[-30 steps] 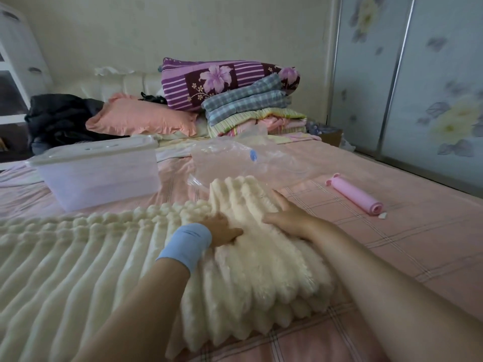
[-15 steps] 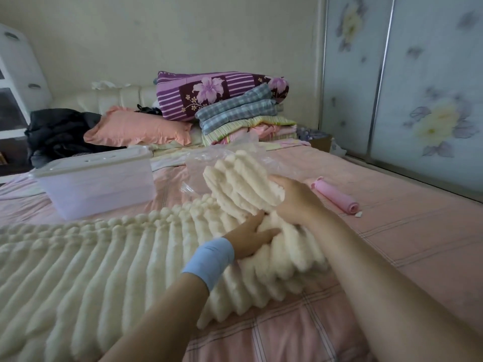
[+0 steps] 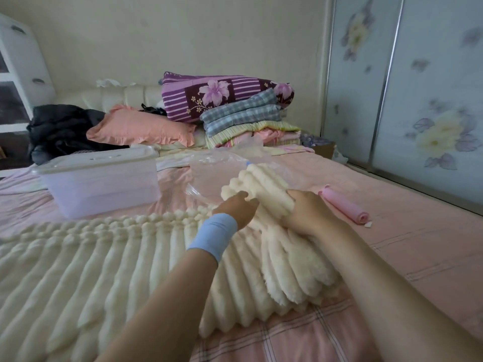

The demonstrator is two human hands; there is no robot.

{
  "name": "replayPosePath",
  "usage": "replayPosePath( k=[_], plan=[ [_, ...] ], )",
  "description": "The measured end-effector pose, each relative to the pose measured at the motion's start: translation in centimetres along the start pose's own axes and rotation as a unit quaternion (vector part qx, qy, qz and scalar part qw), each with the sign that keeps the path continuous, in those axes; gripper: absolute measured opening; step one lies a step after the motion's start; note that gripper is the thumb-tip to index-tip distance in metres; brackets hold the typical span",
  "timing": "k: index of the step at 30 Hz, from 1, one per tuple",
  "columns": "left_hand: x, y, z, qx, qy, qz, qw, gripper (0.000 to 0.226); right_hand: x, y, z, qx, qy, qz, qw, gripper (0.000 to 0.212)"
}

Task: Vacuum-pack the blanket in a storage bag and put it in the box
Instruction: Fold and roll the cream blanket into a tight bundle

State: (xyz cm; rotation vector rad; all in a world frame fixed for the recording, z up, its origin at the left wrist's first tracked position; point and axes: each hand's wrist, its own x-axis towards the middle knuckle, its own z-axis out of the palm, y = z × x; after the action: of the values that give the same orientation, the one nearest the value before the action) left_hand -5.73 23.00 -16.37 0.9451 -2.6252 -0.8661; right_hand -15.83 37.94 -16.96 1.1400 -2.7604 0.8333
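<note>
Cream ribbed plush blanket [image 3: 104, 257] lies spread on the bed left of the left hand [image 3: 236, 209]. Its bunched end is gripped by both left and right hand [image 3: 305, 212]. Clear storage bag [image 3: 209, 171] just beyond hands, seemingly empty. Lidded box [image 3: 104, 184] farther left, contents unclear.

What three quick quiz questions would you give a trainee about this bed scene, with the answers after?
1. True or false: the plastic box has its lid on.
2. The pink roll lies: A) inside the box, B) on the bed, to the right of the right hand, C) on top of the box.
3. Fill in: the left hand and the right hand grip the raised end of the cream ____.
Key: 1 true; 2 B; 3 blanket.
</note>
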Motion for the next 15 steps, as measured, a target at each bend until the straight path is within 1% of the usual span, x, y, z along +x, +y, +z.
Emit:
replayPosePath(
  k=[1, 2, 3, 4, 5, 6, 7, 8, 10, 12, 14, 15],
  plan=[
    [0.8, 0.1, 0.6, -0.051, -0.057, -0.005, 0.997, 0.052, 0.1, 0.1, -0.1, 0.020, -0.005, 0.009, 1.000, 0.066],
    [1.9, -0.3, 1.6, -0.090, -0.093, -0.007, 0.992, 0.055, 0.2, -0.1, -0.5, 0.058, -0.016, 0.013, 0.998, 0.060],
    [3.7, -1.3, 3.0, -0.118, -0.106, -0.005, 0.987, 0.062, 0.4, -0.3, -0.9, 0.116, -0.038, 0.013, 0.992, 0.049],
    [4.4, -1.9, 3.7, -0.128, -0.104, 0.002, 0.986, 0.071, 0.5, -0.4, -1.2, 0.175, -0.078, 0.012, 0.981, 0.041],
    [4.1, -1.9, 3.4, -0.137, -0.106, 0.008, 0.985, 0.075, 0.6, -0.5, -1.6, 0.215, -0.122, 0.008, 0.969, 0.044],
    [3.0, -1.4, 2.5, -0.123, -0.110, 0.010, 0.986, 0.068, 0.6, -0.5, -1.9, 0.237, -0.159, 0.005, 0.958, 0.056],
    [2.5, -1.6, 1.7, -0.088, -0.120, 0.005, 0.989, 0.054, 0.8, -0.4, -2.0, 0.265, -0.188, 0.004, 0.946, 0.070],
    [1.9, -1.8, 0.8, -0.056, -0.122, -0.001, 0.991, 0.044, 0.7, -0.5, -1.9, 0.310, -0.216, 0.001, 0.926, 0.072],
    [2.2, -3.3, -0.8, 0.001, -0.090, -0.017, 0.996, 0.037, 0.7, -0.9, -1.5, 0.391, -0.260, -0.005, 0.883, 0.057],
    [1.7, -5.1, -2.9, 0.067, -0.021, -0.038, 0.997, 0.034, 0.2, -3.2, -0.7, 0.417, -0.296, -0.032, 0.859, 0.045],
    [0.8, -5.6, -5.3, 0.132, 0.068, -0.062, 0.987, 0.033, 0.1, -5.4, 0.3, 0.408, -0.304, -0.056, 0.859, 0.050],
    [0.2, -5.5, -6.5, 0.160, 0.106, -0.057, 0.980, 0.032, 0.0, -6.7, 1.0, 0.383, -0.300, -0.059, 0.871, 0.051]
  ],
)
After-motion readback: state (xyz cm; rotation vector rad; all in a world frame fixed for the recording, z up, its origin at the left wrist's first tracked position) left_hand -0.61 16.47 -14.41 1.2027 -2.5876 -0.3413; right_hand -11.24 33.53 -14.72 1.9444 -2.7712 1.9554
